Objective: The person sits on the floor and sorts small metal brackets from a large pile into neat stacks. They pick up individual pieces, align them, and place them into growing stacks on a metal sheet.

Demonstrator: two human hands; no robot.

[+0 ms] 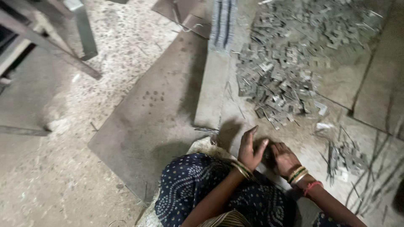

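The left hand [250, 150] lies open and flat on the floor [59, 176], the right hand [284, 158] curls beside it, and the pile of metal bits [277, 80] sits at twelve o'clock.

I have one view only, from the head-worn camera. It looks steeply down and forward over the seated person's lap, close to the left hand [249, 152] and right hand [284, 159] at bottom centre. The frame runs out across the floor to a heap of small metal pieces [286, 71] at upper right. No second view overlaps it.
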